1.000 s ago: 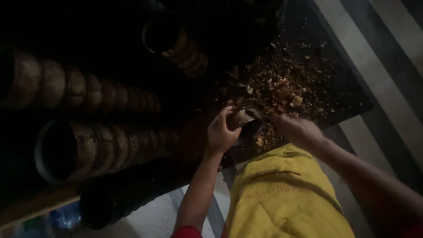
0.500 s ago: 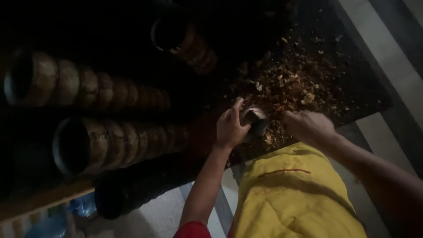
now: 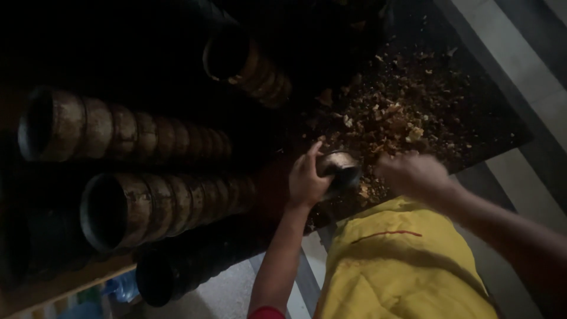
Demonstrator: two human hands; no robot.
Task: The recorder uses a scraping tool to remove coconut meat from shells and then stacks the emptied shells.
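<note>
Head view looks down into a dim corner where the left hand [image 3: 307, 177] is wrapped around a small round cup [image 3: 338, 168], fingers curled over its near side and the thumb up along its rim. The cup sits at the near edge of a pile of brown crumbly bits [image 3: 401, 118] spread over a dark mat [image 3: 502, 127]. Just to the right of the cup, the right hand [image 3: 413, 174] hovers over the pile; it is blurred, so I cannot tell whether it is clenched or loose. Left of the hands lie long stacks of nested cups [image 3: 153, 204] on their sides, another stack [image 3: 248, 65] farther back. A yellow cloth [image 3: 401, 266] covers the person's lap below.
</note>
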